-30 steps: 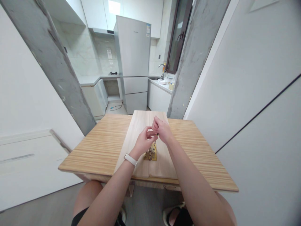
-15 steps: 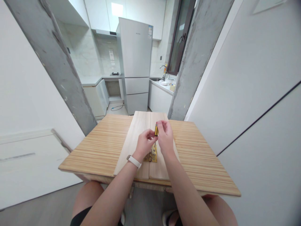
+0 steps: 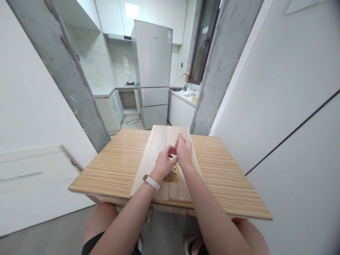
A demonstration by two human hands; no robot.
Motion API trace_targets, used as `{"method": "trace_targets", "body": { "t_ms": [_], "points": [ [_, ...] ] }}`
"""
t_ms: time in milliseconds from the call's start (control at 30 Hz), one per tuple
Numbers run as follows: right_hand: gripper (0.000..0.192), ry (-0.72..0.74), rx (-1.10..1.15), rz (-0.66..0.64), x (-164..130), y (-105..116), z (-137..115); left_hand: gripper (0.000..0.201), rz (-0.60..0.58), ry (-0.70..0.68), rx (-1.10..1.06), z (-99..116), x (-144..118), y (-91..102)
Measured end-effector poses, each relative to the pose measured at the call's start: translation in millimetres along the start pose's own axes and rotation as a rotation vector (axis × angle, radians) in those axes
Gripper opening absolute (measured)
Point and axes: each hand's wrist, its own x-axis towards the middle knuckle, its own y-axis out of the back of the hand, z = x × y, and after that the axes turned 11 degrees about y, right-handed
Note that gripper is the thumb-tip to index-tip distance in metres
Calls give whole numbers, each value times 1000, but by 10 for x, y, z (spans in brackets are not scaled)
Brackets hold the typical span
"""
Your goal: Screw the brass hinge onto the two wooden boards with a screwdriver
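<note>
My right hand [image 3: 183, 150] is closed above the hinge, with the screwdriver handle hidden inside its fingers. My left hand [image 3: 165, 161] has its thumb and fingers curled together against the right hand, around where the screwdriver's lower part was seen; the tool itself is covered now. Below them a brass hinge [image 3: 174, 174] lies open across the seam between two pale wooden boards, its left leaf mostly covered by my left hand. Screw heads or holes show on its right leaf. The left board [image 3: 158, 138] and the right board [image 3: 180, 193] lie flat, side by side.
The boards rest on a wood-grain table [image 3: 223, 173]. Beyond it stand a grey fridge [image 3: 154, 60] and a sink counter with a faucet [image 3: 184, 78]. A grey pillar [image 3: 215, 71] and white panels flank the table.
My right hand has turned and closed over the yellow-and-black screwdriver handle, which was visible before and is now hidden. My left hand has barely moved.
</note>
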Motion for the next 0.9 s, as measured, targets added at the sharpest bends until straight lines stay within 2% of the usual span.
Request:
{"method": "trace_targets", "body": {
  "t_ms": [100, 200, 267, 333, 400, 467, 567, 667, 800, 900],
  "points": [
    [61, -129, 156, -230, 200, 98, 29, 41, -82, 46, -158, -50, 44, 33],
    [66, -202, 309, -496, 313, 186, 6, 32, -166, 39, -257, -76, 90, 31],
    [67, -215, 346, -604, 341, 225, -10, 27, -205, 22, -278, -84, 117, 20],
    [67, -211, 325, -646, 338, 243, -20, 23, -210, 22, -286, -92, 139, 11],
    [66, -170, 273, -621, 306, 242, -23, 25, -188, 40, -298, -99, 156, 10],
    [62, -94, 220, -531, 246, 228, -24, 31, -151, 58, -297, -106, 164, 16],
    [46, 35, 127, -284, 106, 197, -28, 30, -59, 36, -219, -98, 153, 22],
    [40, 111, 20, -48, -94, 157, -54, 14, 8, -28, -88, -50, 103, -3],
    [41, 101, -46, 58, -392, 77, -142, 8, 55, -60, 32, 78, 10, -64],
    [34, 98, -99, 110, -488, 18, -179, 12, 61, -66, 80, 139, -16, -61]
  ]
}}
